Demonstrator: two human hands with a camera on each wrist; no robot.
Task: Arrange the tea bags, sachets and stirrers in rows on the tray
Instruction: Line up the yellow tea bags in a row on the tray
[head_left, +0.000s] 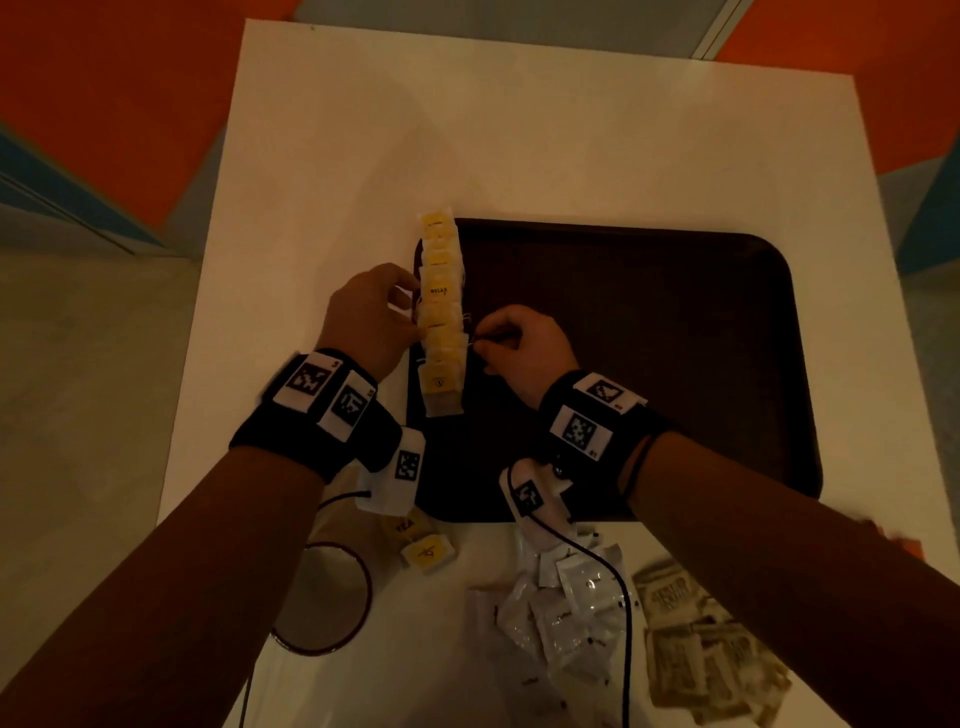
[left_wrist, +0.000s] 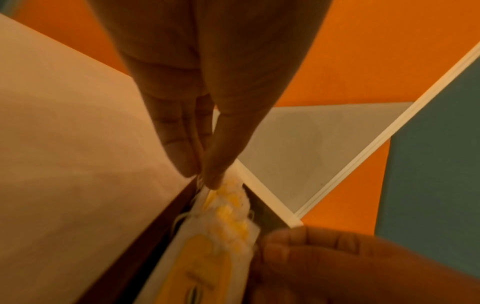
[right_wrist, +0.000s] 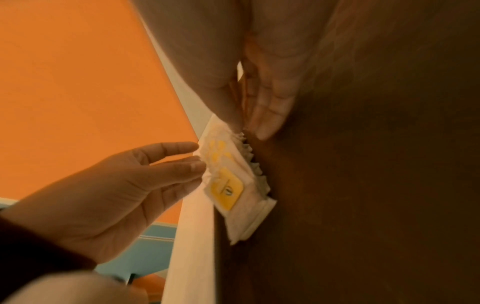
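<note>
From the head view, a dark brown tray (head_left: 649, 364) lies on a white surface (head_left: 519, 130). A row of yellow-labelled tea bags (head_left: 440, 312) runs along the tray's left edge, overlapping one another. The left hand (head_left: 371, 317) rests against the left side of this row, its fingers straight and touching the bags' edges. The right hand (head_left: 519, 348) sits on the opposite side, over the tray, fingers curled, with thumb and forefinger pinching at the strings on the row's right edge. Behind both wrists, near the person, lie two loose tea bags (head_left: 421, 543), a heap of white sachets (head_left: 561, 608), a heap of brown sachets (head_left: 711, 649) and a round container with a dark red rim (head_left: 324, 597).

The left wrist view shows the left hand's fingers (left_wrist: 179, 139) held straight and close together, their tips meeting the far end of the tea bag row (left_wrist: 226, 222) at the tray's edge. The right hand's curled fingers (left_wrist: 298, 244) sit just beside the row.

The right wrist view shows the right hand's thumb and a finger (right_wrist: 270, 111) pinched together at the serrated edge of the tea bags (right_wrist: 228, 185). Across the row, the left hand's straight fingers (right_wrist: 171, 164) touch its other side.
</note>
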